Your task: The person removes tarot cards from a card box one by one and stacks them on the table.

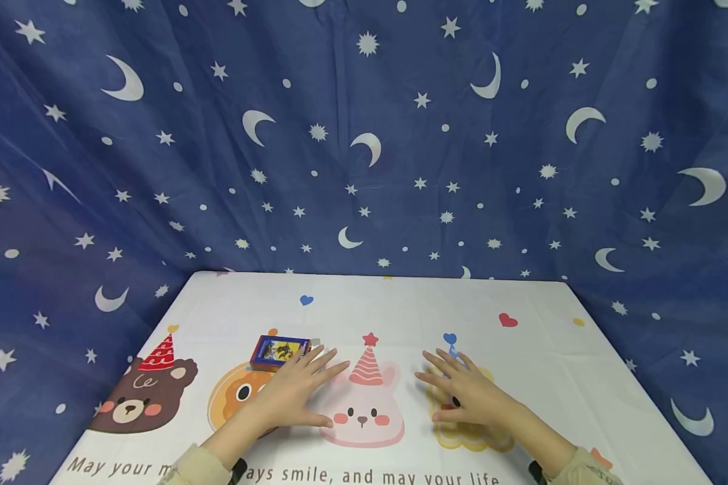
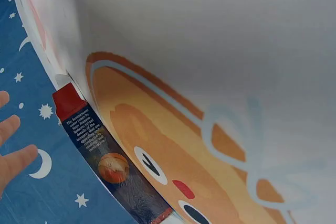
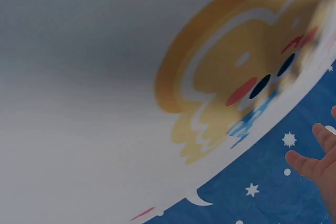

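Note:
A small card-deck box [image 1: 282,351], blue with a red border and a yellow picture on top, lies flat on the left part of the table. Its printed side shows in the left wrist view, where the box [image 2: 113,156] has a red end and small white text. My left hand [image 1: 297,387] is spread just right of the box, its fingertips partly covering the box's near right corner; whether they touch it I cannot tell. Over the yellow printed animal, my right hand [image 1: 470,391] hovers with fingers spread and holds nothing.
A white tablecloth [image 1: 400,316] with printed animal faces, hearts and lettering covers the table. Behind and beside it hangs a dark blue curtain [image 1: 400,182] with white moons and stars. A small pale tab [image 1: 315,341] sticks out by the box's right end.

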{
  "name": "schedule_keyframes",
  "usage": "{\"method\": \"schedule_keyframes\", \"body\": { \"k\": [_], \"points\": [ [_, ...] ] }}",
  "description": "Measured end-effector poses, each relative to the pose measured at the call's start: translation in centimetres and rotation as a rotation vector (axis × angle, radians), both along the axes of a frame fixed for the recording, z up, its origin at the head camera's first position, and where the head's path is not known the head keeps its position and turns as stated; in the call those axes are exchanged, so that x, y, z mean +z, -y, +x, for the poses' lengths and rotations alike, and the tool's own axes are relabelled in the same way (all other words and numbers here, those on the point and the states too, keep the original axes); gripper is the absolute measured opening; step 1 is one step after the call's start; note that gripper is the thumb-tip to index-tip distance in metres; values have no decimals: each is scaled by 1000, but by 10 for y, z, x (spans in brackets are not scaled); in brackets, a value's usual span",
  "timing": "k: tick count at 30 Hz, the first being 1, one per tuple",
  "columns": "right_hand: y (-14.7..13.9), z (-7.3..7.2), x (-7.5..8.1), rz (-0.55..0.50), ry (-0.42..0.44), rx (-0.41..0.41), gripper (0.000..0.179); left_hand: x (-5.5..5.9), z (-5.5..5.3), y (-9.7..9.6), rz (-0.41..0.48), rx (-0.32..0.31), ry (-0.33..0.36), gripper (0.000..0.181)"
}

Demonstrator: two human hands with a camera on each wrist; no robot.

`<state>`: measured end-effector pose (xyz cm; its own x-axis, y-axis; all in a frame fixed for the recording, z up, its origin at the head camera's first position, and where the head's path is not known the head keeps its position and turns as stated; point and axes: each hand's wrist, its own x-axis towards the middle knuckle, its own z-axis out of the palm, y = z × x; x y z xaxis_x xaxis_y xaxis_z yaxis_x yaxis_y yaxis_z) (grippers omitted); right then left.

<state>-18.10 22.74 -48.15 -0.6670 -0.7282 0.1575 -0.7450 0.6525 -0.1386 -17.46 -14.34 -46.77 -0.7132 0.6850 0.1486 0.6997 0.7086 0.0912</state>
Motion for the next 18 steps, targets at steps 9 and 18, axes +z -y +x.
{"method": "schedule_keyframes", "body": {
  "k": [9, 18],
  "points": [
    [0, -1, 10, -4, -31, 48, 66, 1, -2, -1, 123, -22, -35, 80],
    [2, -6, 7, -42, -107, 50, 62, 6, -4, -3, 147, -6, -46, 58]
  ]
}}
